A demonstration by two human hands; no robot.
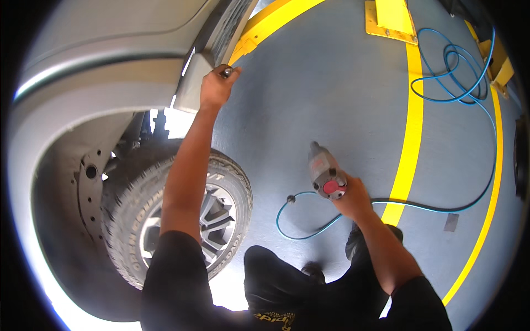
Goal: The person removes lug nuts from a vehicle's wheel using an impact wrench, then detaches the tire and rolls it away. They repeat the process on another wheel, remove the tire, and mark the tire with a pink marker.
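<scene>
My right hand (354, 199) is wrapped round the handle of a grey air impact wrench (324, 168) with a red round patch on its back end. The tool points forward, over the floor. My left hand (216, 88) reaches far ahead, beside the vehicle's side step, its fingers closed round a small dark metal piece (226, 71) with a shiny round end; its kind is unclear. Under my left forearm is a wheel (221, 229) with a spoked silver rim and black tyre, at the open wheel arch (83, 193). The forearm hides part of it.
A blue air hose (301, 237) loops from near my right hand across the floor to a coil (458, 71) at the far right. Yellow lift bases (389, 25) stand ahead and right. The silver vehicle body (105, 83) fills the left.
</scene>
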